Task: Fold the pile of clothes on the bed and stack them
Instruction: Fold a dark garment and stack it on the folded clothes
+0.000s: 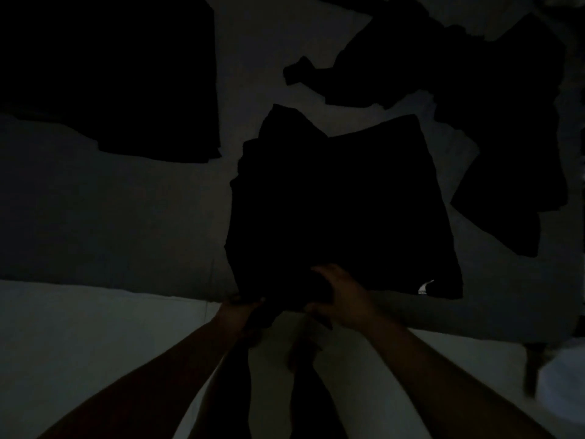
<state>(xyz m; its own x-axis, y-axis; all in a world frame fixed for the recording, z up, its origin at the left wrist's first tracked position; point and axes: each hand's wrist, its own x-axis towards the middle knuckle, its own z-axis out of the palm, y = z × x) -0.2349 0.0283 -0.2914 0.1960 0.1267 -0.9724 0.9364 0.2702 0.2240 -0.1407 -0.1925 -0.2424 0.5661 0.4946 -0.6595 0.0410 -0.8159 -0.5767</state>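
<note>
Light: very dim, so cloth showing only as black outlines against the pale bed (126,217).
Garment in hand: dark garment (342,210) lying in the middle of the bed, its near edge hanging over the bed's front edge toward the person.
Left hand: left hand (240,308) gripping the near-left corner of the garment, fingers curling into the cloth at the bed's edge.
Right hand: right hand (342,296) clamping a bunched fold of the near edge, thumb under, fingers over.
Spacing: the 2 hands sitting close together, a small gap of bunched cloth between them.
Marker: small white tag (424,287) showing near the garment's near-right corner.
Handling: likely light, limp and soft; sagging wherever unsupported, so likely best taken at corners or along a hem and pulled taut, not held mid-panel.
Slip risk: probably low for plain fabric, though the kind of cloth being impossible to tell in this light.
Long axis: running roughly from the near edge away toward the far right, the shape widening near the person and narrowing to an uneven far-left peak.
Front or back: not telling which end is collar or waist.
Folded stack: large dark rectangle (110,74) lying at far left, well apart, looking flat and squared, possibly the stack.
Unfolded pile: loose dark heap (474,99) sprawling at far right.
</note>
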